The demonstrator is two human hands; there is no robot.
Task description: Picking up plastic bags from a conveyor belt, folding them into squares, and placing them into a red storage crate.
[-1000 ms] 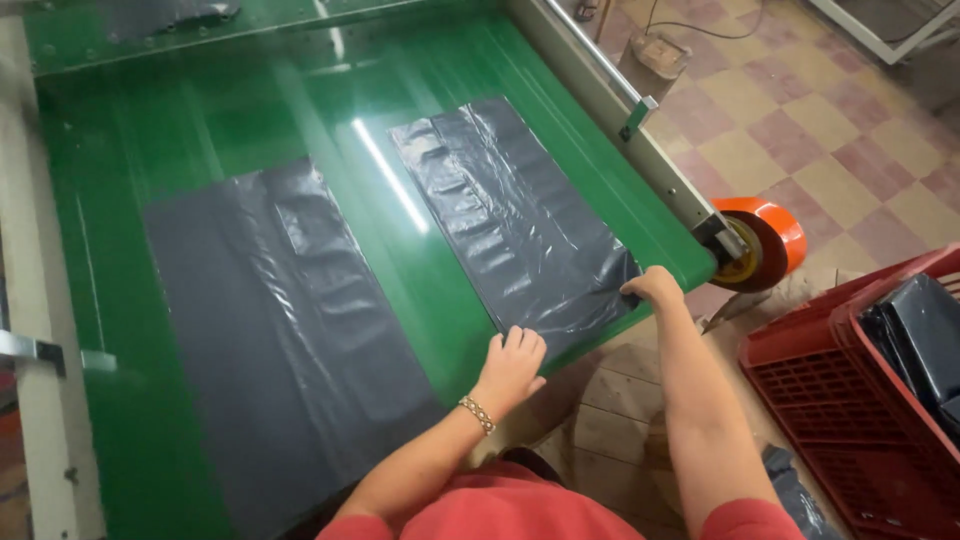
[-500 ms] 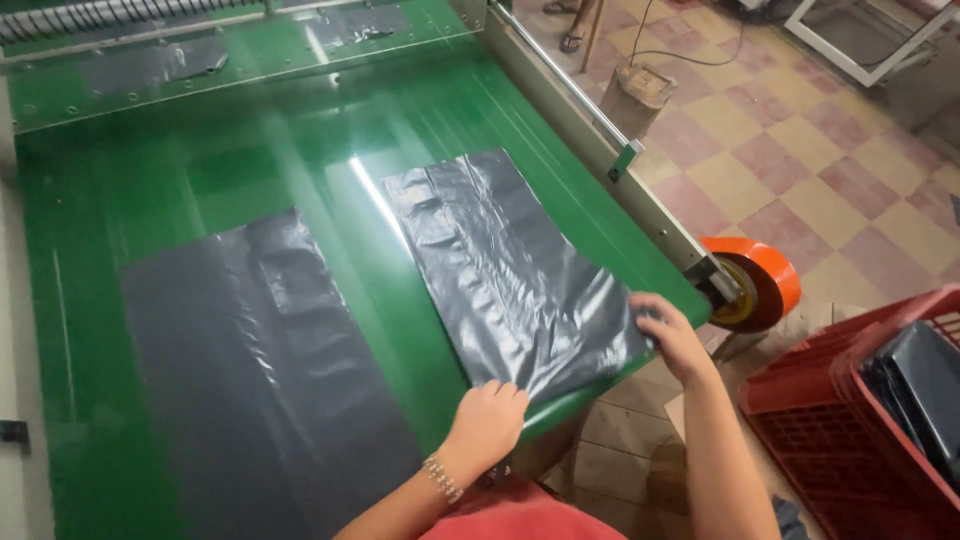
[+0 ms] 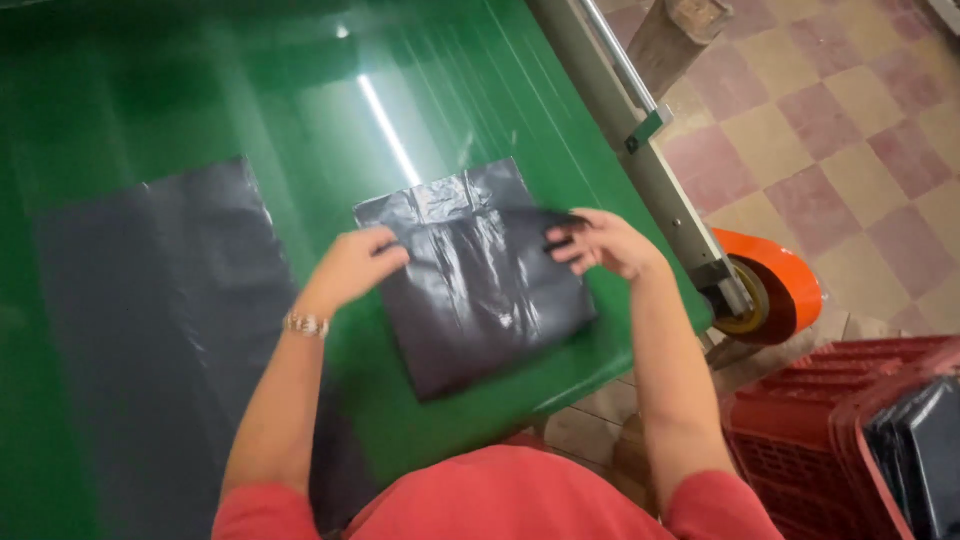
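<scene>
A black plastic bag (image 3: 480,290) lies folded in half on the green belt (image 3: 200,100), in front of me. My left hand (image 3: 350,265) pinches the folded bag's upper left edge. My right hand (image 3: 605,243) pinches its upper right edge, with a fold of the film between the fingers. A second black bag (image 3: 150,330) lies flat and unfolded on the belt to the left, partly under my left forearm, which wears a bracelet (image 3: 305,324).
A grey metal rail (image 3: 640,150) runs along the belt's right side and ends at an orange roller (image 3: 775,290). A red plastic crate (image 3: 850,430) with black bags (image 3: 915,450) in it stands on the chequered tiled floor (image 3: 830,130) at lower right.
Both hands lifted the near end of the right-hand bag and carried it away from me, folding the bag in half. The view has shifted closer and to the left.
</scene>
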